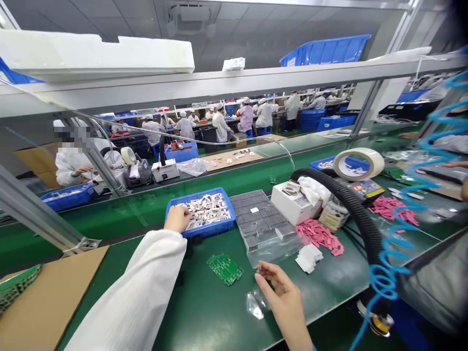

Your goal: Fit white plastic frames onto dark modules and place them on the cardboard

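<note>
My left hand (178, 218), in a white sleeve, reaches into a blue tray (219, 227) of small white parts; its fingers curl down among them and what they hold is hidden. My right hand (283, 292) hovers over the green mat with fingers loosely spread, just above a small clear plastic bag (255, 306). A stack of green circuit boards (224, 268) lies between the two hands. A grey ribbed tray (260, 219) on clear plastic sits beyond my right hand.
White pads (309, 257) and pink slips (320, 235) lie right of the tray. A black corrugated hose (356, 209), white box (292, 202), tape roll (358, 164) and blue coiled air line (427, 195) crowd the right. Cardboard (44, 297) lies left. Workers sit beyond the conveyor (237, 175).
</note>
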Motion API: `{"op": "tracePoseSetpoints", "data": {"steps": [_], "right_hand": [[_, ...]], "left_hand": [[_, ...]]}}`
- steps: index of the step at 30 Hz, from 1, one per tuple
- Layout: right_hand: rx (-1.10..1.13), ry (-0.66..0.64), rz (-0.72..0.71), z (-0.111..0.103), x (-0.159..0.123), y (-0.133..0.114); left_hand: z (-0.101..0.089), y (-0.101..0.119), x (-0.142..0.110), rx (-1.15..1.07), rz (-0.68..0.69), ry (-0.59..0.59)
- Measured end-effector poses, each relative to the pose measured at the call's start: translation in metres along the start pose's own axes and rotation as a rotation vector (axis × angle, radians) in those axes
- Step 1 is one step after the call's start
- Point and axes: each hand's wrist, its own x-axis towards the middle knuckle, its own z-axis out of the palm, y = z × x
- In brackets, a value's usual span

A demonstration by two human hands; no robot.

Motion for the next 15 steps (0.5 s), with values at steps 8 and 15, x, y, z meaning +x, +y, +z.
{"op": "tracePoseSetpoints", "data": {"steps": [8,15], "right_hand": [[-0.027,0.016,-0.045,0.002,0.001,0.001],[-0.069,-0.054,-0.041,-0.014,0.002,0.015]], "left_hand": [[-0.006,0.018,0.013,-0.050,0.005,-0.069],[-0.025,0.058,-0.062,-0.412,0.101,-0.061]]}}
